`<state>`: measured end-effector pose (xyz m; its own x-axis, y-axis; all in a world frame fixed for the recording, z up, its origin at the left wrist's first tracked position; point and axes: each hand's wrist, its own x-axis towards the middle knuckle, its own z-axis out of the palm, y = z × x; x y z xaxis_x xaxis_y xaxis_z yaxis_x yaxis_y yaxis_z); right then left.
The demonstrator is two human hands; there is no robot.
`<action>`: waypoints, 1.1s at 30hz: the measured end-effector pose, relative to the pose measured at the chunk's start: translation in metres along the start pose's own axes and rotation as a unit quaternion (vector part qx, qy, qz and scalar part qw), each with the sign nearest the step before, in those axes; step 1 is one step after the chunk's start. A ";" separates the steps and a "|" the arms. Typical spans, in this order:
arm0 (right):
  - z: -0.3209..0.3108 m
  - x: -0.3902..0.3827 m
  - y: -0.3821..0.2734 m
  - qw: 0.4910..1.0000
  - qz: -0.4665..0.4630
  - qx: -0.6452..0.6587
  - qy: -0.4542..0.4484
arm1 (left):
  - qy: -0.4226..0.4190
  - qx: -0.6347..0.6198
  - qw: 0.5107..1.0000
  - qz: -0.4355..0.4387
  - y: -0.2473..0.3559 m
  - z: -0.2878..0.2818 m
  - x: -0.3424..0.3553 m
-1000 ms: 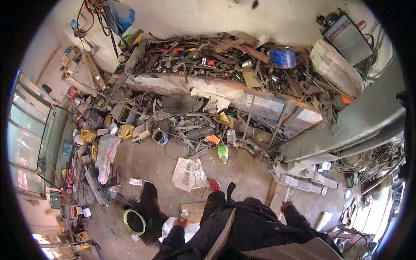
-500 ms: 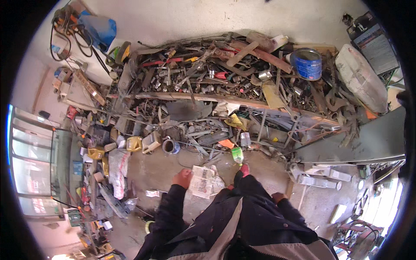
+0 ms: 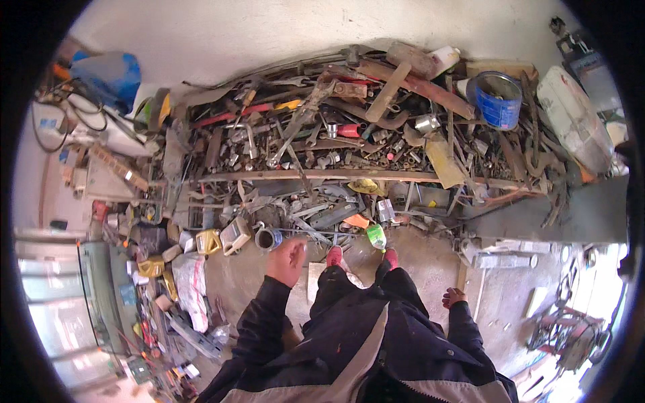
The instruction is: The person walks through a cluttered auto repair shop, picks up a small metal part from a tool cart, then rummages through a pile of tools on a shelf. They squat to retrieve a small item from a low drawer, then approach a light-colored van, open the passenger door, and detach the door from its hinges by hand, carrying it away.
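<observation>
My left hand [image 3: 287,260] is raised in front of my body over the floor, near the dark blue can [image 3: 268,238]. Its fingers are curled in, slightly blurred, and nothing shows in them. My right hand [image 3: 454,297] hangs low beside my right leg, fingers loosely bent and a little apart, holding nothing visible. Ahead of me is a wooden-edged workbench [image 3: 316,174] heaped with metal tools. On it are wrenches, a socket [image 3: 332,130], a yellow-and-red handled tool [image 3: 285,105], a wooden-handled hammer [image 3: 388,92] and a blue tin [image 3: 498,101]. A newspaper sheet [image 3: 314,281] lies by my feet, partly hidden.
A green plastic bottle [image 3: 376,236] lies by my shoes. Yellow jugs [image 3: 208,241], a white sack [image 3: 191,289] and scrap crowd the floor at left. Scrap metal fills the space below the bench edge. A grey metal panel [image 3: 557,218] stands at right.
I have moved closer to the bench, and both shoes now show. My left hand has risen away from the newspaper, which my legs now partly cover. My right hand has come out from my side.
</observation>
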<state>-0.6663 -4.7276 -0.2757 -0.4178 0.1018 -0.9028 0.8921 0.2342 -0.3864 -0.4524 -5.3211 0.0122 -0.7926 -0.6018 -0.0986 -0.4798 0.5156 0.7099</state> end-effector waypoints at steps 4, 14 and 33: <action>0.021 -0.021 0.083 0.994 0.061 0.080 0.053 | 0.042 0.011 0.984 0.171 0.053 -0.047 0.089; 0.168 -0.149 0.222 0.946 -0.109 -0.304 0.031 | -0.115 0.281 0.855 0.420 0.077 -0.030 0.252; 0.144 -0.138 0.234 0.983 0.067 0.163 0.044 | -0.052 0.211 0.864 0.455 0.071 -0.025 0.261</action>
<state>-0.3755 -4.8261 -0.2690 -0.2930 0.1978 -0.9354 0.9421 -0.1072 -0.3178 -0.6840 -5.4563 0.0544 -0.9330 0.2160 0.2880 0.2821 0.9357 0.2121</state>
